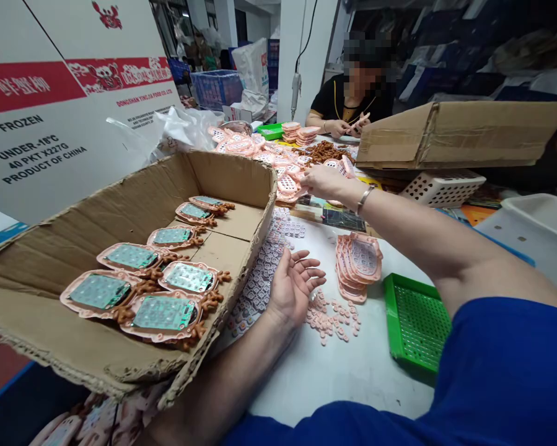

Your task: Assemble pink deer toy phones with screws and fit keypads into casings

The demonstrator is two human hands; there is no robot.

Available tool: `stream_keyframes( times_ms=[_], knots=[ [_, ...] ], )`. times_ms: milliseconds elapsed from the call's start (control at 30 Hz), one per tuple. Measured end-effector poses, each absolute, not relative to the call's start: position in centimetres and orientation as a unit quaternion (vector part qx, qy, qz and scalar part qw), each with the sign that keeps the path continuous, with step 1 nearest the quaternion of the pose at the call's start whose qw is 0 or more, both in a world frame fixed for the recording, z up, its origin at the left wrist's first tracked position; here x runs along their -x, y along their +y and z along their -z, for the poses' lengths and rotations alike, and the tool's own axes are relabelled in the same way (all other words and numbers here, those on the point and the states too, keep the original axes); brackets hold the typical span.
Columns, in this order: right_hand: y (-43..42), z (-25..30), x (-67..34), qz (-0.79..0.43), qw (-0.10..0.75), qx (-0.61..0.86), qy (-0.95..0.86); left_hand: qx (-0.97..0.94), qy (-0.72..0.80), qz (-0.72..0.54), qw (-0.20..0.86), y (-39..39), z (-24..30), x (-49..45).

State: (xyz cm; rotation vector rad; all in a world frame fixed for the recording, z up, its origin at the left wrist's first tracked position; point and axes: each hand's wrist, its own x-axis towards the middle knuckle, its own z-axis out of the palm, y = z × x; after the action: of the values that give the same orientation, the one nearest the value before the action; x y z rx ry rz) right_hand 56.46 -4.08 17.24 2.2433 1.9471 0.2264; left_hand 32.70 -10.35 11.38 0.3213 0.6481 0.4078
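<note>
My left hand (297,285) rests palm up over the white table, fingers loosely spread and nothing in it. Beside it lie small pink button pieces (331,316) and rows of small pale keypad pieces (259,272). A stack of pink plastic casings (359,263) with keys set in them stands just to its right. My right hand (322,181), a bracelet on its wrist, reaches across to a heap of pink plastic casings (245,145). Its fingers are bent together on a casing at the heap's near edge; the fingertips are partly hidden.
At left, a cardboard box (87,204) holds several pink casings with green circuit boards (166,313). A green basket (417,322) sits at right. Farther back are brown pieces (324,152), a white perforated basket (443,188), another carton (468,133) and a seated person (352,99).
</note>
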Motion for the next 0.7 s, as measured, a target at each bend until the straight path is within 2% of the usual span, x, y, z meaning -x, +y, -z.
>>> stream_keyframes(
  times_ms=[100, 200, 300, 367, 433, 533, 600, 700],
  knots=[
    [-6.9, -19.7, -54.6, -0.018, 0.014, -0.699, 0.715, -0.120, 0.310, -0.202, 0.921, -10.3, -11.5, -32.7],
    [-10.2, -21.3, -52.0, 0.213, -0.097, -0.557, 0.797, -0.076, 0.273, -0.212, 0.935, -10.2, -11.7, -32.6],
    [-12.5, -22.1, -50.0, 0.407, -0.113, -0.468, 0.776, -0.052, 0.231, -0.201, 0.951, -10.0, -12.1, -32.5],
    [-13.1, -22.3, -50.0, 0.446, -0.120, -0.474, 0.750, -0.043, 0.240, -0.188, 0.951, -9.9, -12.3, -32.4],
    [-13.0, -22.1, -51.4, 0.418, -0.169, -0.512, 0.731, -0.037, 0.268, -0.178, 0.946, -10.2, -12.3, -32.3],
    [-11.8, -20.8, -55.0, 0.295, -0.270, -0.616, 0.678, -0.059, 0.249, -0.096, 0.962, -11.7, -11.6, -31.9],
    [-10.8, -19.3, -57.8, 0.196, -0.275, -0.714, 0.614, -0.121, 0.182, 0.004, 0.976, -13.1, -10.9, -31.6],
    [-9.7, -16.6, -61.7, 0.083, -0.220, -0.818, 0.525, -0.222, 0.123, 0.077, 0.964, -14.7, -10.2, -31.3]
  ],
)
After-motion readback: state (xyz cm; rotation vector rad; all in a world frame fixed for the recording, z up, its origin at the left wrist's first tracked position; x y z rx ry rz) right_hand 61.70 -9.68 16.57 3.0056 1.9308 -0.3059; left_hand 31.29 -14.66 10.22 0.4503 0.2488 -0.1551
